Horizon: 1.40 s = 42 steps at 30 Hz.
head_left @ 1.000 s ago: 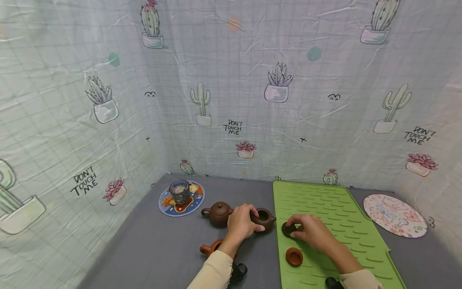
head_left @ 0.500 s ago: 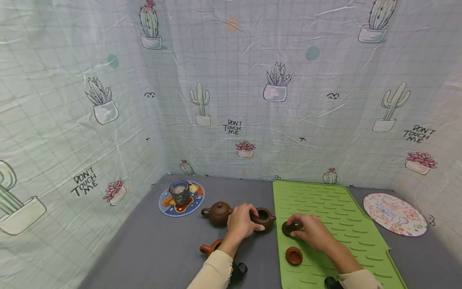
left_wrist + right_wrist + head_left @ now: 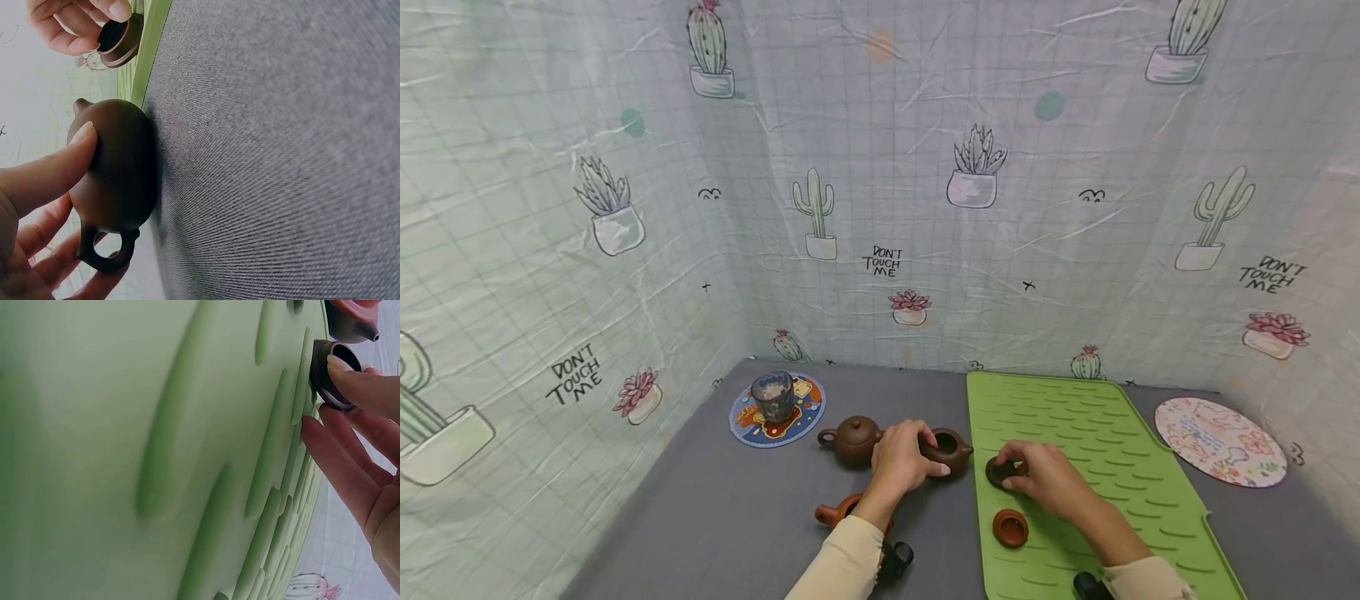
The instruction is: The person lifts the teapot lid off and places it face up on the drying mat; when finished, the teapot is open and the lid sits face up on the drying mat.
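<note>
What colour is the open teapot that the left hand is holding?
The teapot is dark brown; the left wrist view shows it best.

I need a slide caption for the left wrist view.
The left hand grips a brown teapot; beyond it, the right hand holds a dark lid.

Free mat [image 3: 1052,417] beyond dark lid [image 3: 995,476]

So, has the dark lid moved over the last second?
No. In the head view, the dark lid, pinched by the right hand, keeps the same place against the green mat and orange lid.
</note>
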Tool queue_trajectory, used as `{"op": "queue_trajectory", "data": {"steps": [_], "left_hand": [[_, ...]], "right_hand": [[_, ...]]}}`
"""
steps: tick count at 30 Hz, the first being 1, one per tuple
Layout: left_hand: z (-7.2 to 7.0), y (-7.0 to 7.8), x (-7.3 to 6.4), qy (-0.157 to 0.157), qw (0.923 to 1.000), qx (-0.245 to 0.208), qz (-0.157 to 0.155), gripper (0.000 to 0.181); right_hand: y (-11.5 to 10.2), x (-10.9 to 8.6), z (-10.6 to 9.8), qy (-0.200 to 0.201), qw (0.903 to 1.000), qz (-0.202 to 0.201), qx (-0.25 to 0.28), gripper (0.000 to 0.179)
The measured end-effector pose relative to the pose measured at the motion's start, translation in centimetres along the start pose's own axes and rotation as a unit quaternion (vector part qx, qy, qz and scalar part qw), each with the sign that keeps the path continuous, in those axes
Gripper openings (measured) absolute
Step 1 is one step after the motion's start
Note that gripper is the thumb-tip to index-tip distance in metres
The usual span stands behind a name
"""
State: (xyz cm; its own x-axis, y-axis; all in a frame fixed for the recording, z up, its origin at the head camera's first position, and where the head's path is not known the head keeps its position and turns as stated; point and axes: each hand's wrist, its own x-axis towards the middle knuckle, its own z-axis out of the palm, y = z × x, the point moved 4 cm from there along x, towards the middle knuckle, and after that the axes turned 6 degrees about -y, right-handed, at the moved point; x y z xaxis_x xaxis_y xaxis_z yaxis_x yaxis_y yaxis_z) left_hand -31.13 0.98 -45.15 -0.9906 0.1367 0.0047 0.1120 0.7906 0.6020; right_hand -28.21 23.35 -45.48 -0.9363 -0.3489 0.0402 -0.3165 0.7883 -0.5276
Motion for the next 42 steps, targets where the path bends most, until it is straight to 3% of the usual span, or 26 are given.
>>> {"op": "queue_trajectory", "data": {"steps": [14,30,38,42], "left_hand": [[-0.1,0.3,-0.2,-0.004,0.9999,0.009,0.003,0.037],[-0.7,1.1,0.4,-0.004,0.9981,0.061,-0.006,0.038],[-0.8,1.1,0.1,-0.015,0.9984,0.054,-0.01,0.039],[-1.0,1.1,-0.1,-0.033,0.9986,0.038,-0.012,0.04]], "right_hand": [[0.0,-0.1,0.1,0.0,0.9998,0.019,0.006,0.024],[-0.4,0.0,-0.1,0.016,0.9996,0.021,-0.006,0.025],[-0.4,-0.4,-0.2,0.014,0.9999,0.007,-0.006,0.024],[-0.1,-0.5,-0.4,0.012,0.9996,0.025,-0.001,0.033]]}}
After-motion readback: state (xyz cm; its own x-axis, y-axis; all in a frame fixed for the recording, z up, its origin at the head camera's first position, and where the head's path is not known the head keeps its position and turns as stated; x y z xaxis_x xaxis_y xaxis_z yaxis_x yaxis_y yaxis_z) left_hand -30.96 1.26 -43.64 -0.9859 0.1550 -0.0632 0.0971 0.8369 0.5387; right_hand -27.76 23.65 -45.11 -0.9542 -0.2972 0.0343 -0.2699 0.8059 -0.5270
